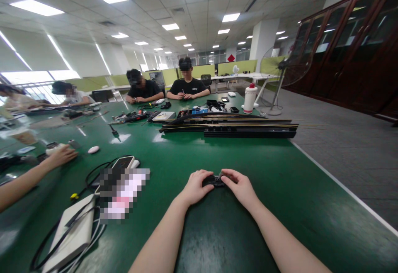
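Between my two hands, low over the green table [174, 152], is a small black part [217, 181] whose kind I cannot make out. My left hand [198, 185] grips its left end, fingers on top and thumb on the near side. At the right end, my right hand [236, 180] pinches it between thumb and fingers, with a small greyish piece showing by the fingertips. Both hands are closed on this part, and my fingers hide its ends.
Beyond my hands lie long black strips [248, 130] with thin yellowish rods. A white power bank [74, 227] with cables and a phone [122, 165] sit at left. Another person's hand [60, 155] reaches in there. A white bottle [249, 98] stands behind. Several people sit around the table.
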Demonstrator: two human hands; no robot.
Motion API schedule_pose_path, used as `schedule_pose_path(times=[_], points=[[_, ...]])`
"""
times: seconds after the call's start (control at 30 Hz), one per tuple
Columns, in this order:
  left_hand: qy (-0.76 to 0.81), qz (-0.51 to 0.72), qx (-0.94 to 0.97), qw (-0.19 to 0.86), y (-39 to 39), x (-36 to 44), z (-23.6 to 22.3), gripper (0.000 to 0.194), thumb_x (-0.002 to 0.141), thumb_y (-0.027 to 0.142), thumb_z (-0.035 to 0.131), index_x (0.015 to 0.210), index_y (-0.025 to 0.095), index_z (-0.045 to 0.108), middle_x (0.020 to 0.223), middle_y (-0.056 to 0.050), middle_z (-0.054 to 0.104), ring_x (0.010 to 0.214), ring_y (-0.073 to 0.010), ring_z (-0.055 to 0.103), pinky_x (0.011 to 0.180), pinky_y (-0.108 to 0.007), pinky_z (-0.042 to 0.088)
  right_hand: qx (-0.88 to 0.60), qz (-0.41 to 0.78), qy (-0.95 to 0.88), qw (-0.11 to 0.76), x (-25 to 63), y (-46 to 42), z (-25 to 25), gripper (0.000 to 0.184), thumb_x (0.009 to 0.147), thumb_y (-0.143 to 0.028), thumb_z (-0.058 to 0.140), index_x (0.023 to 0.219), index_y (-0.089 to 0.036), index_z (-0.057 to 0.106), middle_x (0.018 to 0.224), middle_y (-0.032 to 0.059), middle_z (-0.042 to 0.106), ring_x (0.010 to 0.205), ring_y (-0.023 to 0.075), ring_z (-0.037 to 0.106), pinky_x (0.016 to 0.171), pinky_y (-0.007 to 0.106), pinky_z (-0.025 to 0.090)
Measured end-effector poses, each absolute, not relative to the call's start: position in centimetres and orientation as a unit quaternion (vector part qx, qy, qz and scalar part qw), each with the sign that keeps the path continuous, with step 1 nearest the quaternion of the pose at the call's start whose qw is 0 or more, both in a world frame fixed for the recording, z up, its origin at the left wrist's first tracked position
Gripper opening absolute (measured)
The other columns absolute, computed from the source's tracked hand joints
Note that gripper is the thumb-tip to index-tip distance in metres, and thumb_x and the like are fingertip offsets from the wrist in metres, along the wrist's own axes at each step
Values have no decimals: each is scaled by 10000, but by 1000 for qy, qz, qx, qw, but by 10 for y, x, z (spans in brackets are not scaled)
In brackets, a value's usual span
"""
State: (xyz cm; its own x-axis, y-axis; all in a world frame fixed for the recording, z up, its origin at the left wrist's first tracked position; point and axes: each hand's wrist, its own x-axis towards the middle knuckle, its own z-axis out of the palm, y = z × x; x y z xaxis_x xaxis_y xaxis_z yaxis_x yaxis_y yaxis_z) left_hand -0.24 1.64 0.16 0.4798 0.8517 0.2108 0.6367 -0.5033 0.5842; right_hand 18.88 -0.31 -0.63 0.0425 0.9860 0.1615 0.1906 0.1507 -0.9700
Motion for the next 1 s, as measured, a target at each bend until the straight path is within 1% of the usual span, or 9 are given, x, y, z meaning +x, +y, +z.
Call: schedule_pose_path(times=[0.13,0.2,0.33,0.43,0.63,0.87,1.0], points=[[442,250,835,213,17,-3,0,401,751,252,633,1142,224,551,1089,-41,591,1036,-225,507,930,-368,377,-531,291,-655,451,187,-8,-3,232,723,-281,625,940,-214,676,991,74,683,957,223,607,910,408,442],[441,250,836,211,17,-3,-1,388,758,260,625,1139,229,555,1088,-42,592,1038,-225,509,934,-370,376,-524,245,-704,412,186,-9,0,210,724,-249,628,925,-223,683,989,69,682,975,225,591,918,409,432],[443,247,835,214,17,-1,-2,380,768,256,610,1143,236,556,1093,-47,591,1046,-229,509,943,-382,371,-529,188,-753,343,187,-9,1,212,720,-229,642,926,-237,688,1037,69,671,1018,237,563,922,418,419],[442,247,836,213,16,1,-2,392,763,247,616,1150,235,552,1092,-46,590,1042,-231,509,942,-383,373,-532,173,-764,322,189,-11,1,221,745,-236,621,959,-240,678,1071,70,659,1036,232,554,924,412,416],[442,249,836,211,15,3,-1,393,764,251,618,1151,238,552,1090,-45,591,1038,-230,511,937,-380,377,-524,152,-779,310,192,-14,2,221,780,-241,582,985,-234,663,1094,68,646,1052,227,544,929,406,410],[442,251,836,209,15,3,0,376,769,246,604,1143,243,555,1075,-41,598,1023,-224,519,924,-378,385,-524,169,-778,302,190,-13,3,216,769,-226,584,967,-234,668,1120,70,639,1066,227,546,940,407,405],[439,253,837,205,16,2,-2,385,769,236,604,1150,239,548,1081,-39,595,1025,-218,517,926,-372,384,-526,209,-760,318,191,-12,1,293,724,-182,613,1012,-222,650,1133,70,636,1061,218,558,959,395,398]])
